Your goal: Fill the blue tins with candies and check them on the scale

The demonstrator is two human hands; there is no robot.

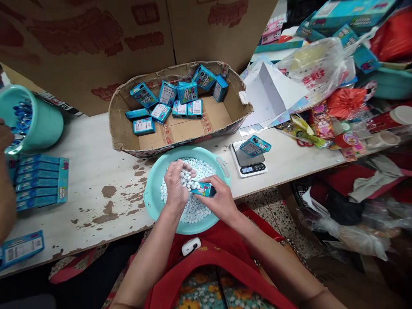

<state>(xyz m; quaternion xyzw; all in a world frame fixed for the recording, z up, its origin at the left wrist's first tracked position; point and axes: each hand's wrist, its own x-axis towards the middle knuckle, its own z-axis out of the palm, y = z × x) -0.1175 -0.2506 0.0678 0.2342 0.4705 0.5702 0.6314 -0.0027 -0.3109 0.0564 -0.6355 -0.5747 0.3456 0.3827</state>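
Observation:
A turquoise basin (151, 206) full of small white candies (195, 210) stands at the table's front edge. Over it, my left hand (176, 184) is cupped around a heap of the white candies. My right hand (220, 199) grips a small blue candy box (203, 189) lying on its side, its left end against the candies in my left palm. Whether any candies are inside the box is hidden. To the right, another blue box (255, 146) rests tilted on a digital scale (252, 168) with a lit display.
Behind the basin, a cut-down cardboard tray (222, 122) holds several blue boxes. At left are a turquoise bucket (48, 124) of blue wrapped pieces, stacked boxes (40, 180) and another person's arm (6, 189). Plastic bags (318, 68) and clutter crowd the right.

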